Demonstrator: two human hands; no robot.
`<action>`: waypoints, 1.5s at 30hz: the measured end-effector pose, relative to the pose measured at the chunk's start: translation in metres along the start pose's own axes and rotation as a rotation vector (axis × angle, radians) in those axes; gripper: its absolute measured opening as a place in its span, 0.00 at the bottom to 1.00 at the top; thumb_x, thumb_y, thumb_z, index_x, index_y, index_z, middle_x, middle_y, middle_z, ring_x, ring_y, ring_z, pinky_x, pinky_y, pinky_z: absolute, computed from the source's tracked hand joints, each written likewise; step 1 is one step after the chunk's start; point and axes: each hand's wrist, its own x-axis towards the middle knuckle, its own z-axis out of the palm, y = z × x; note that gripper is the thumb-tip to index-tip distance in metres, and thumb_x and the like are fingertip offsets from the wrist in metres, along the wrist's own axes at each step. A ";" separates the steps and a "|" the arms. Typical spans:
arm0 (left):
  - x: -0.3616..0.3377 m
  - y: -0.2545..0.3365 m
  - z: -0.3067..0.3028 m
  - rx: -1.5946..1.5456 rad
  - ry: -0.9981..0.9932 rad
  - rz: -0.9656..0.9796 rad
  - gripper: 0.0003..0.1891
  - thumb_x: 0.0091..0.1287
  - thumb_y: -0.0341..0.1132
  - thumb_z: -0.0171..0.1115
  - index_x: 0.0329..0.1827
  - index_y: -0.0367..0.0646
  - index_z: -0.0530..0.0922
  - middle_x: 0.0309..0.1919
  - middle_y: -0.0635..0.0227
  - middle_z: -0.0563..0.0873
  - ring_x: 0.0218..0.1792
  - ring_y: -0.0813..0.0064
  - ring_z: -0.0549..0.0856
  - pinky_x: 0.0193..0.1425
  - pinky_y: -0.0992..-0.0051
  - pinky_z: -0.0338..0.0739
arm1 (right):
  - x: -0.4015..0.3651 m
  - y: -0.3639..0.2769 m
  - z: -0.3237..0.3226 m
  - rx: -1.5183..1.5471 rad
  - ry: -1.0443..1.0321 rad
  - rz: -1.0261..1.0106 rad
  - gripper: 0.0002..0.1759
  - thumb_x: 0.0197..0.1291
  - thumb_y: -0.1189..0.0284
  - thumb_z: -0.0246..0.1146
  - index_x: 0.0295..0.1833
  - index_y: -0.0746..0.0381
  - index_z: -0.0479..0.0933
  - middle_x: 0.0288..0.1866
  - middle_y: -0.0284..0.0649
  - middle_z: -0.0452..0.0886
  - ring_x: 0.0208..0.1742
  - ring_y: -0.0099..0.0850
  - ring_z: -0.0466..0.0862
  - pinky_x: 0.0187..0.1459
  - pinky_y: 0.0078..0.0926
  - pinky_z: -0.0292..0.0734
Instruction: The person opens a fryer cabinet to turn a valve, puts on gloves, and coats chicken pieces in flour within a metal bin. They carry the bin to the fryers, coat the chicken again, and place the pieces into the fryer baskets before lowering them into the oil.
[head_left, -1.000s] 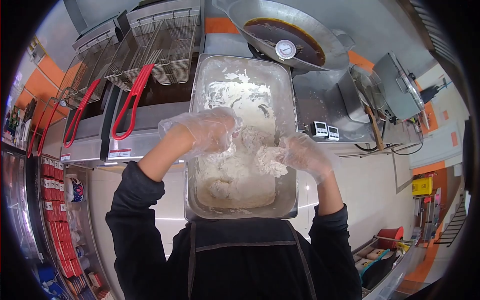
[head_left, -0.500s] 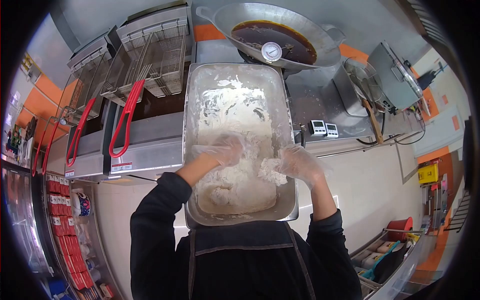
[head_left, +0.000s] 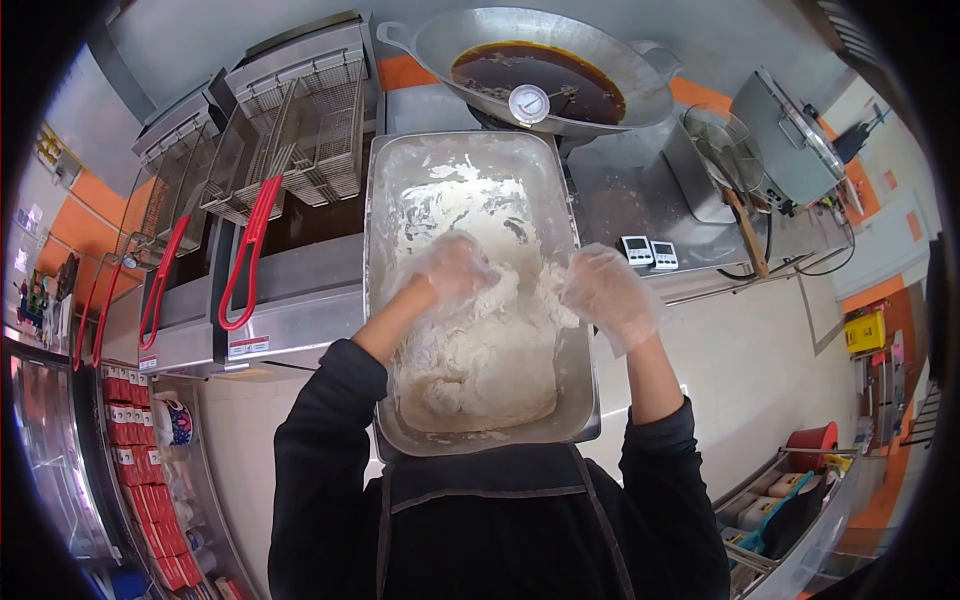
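Observation:
A deep metal pan (head_left: 375,215) holds white flour (head_left: 465,200) spread over its bottom. My left hand (head_left: 452,272), in a clear plastic glove, is over the middle of the pan with its fingers around a flour-coated piece of food (head_left: 500,290). Near the right wall my right hand (head_left: 610,295), gloved the same way, grips another flour-coated piece (head_left: 553,292) by its right side. The two pieces are close together, and their kind is hidden under the coating. More floured lumps (head_left: 445,392) lie at the near end of the pan.
Behind the pan stands a large wok (head_left: 640,95) of dark oil with a dial thermometer (head_left: 529,104). Fryer baskets (head_left: 330,130) with red handles (head_left: 250,255) are at left. Two digital timers (head_left: 650,252) and a metal container (head_left: 695,175) sit on the right counter.
Both hands have moved away from me, toward the far end of the pan. The right hand's floured piece is raised along with it, and the left hand's piece shows more clearly.

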 end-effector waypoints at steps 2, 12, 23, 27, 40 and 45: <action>-0.001 -0.005 -0.013 -0.057 0.020 0.017 0.20 0.53 0.48 0.60 0.33 0.35 0.78 0.33 0.52 0.81 0.38 0.57 0.79 0.47 0.67 0.73 | 0.008 -0.008 -0.021 -0.158 -0.028 -0.021 0.16 0.47 0.63 0.58 0.23 0.68 0.74 0.27 0.52 0.76 0.34 0.42 0.80 0.39 0.34 0.73; -0.028 0.067 -0.031 0.283 0.397 -0.090 0.11 0.50 0.34 0.56 0.32 0.37 0.79 0.32 0.51 0.82 0.35 0.55 0.82 0.41 0.63 0.76 | 0.053 -0.050 -0.017 -0.036 0.167 0.089 0.08 0.47 0.74 0.52 0.30 0.65 0.75 0.28 0.48 0.78 0.38 0.41 0.80 0.40 0.32 0.74; -0.076 0.020 -0.099 0.237 0.226 -0.010 0.19 0.54 0.47 0.58 0.37 0.39 0.78 0.40 0.55 0.80 0.43 0.59 0.79 0.48 0.67 0.72 | 0.078 -0.030 -0.070 0.078 -0.141 0.001 0.11 0.45 0.70 0.57 0.26 0.69 0.74 0.25 0.51 0.76 0.30 0.42 0.79 0.34 0.35 0.71; -0.118 0.027 -0.156 0.227 0.213 -0.051 0.22 0.55 0.51 0.59 0.38 0.38 0.78 0.40 0.58 0.80 0.39 0.63 0.79 0.45 0.70 0.71 | 0.088 -0.035 -0.122 0.340 -0.375 0.195 0.11 0.47 0.72 0.60 0.31 0.72 0.74 0.20 0.45 0.76 0.23 0.32 0.77 0.27 0.27 0.69; -0.169 0.000 -0.275 -0.372 0.601 -0.077 0.25 0.49 0.45 0.70 0.44 0.36 0.76 0.36 0.65 0.81 0.37 0.75 0.79 0.40 0.78 0.73 | 0.173 -0.048 -0.203 0.646 -0.217 -0.059 0.11 0.45 0.73 0.68 0.30 0.68 0.74 0.20 0.34 0.74 0.20 0.19 0.74 0.20 0.17 0.68; -0.148 -0.062 -0.324 -0.487 0.656 -0.068 0.17 0.54 0.35 0.67 0.40 0.32 0.76 0.35 0.61 0.81 0.36 0.72 0.81 0.43 0.75 0.76 | 0.257 -0.085 -0.220 0.449 -0.172 -0.179 0.12 0.46 0.67 0.61 0.18 0.63 0.73 0.16 0.33 0.72 0.17 0.19 0.70 0.20 0.21 0.65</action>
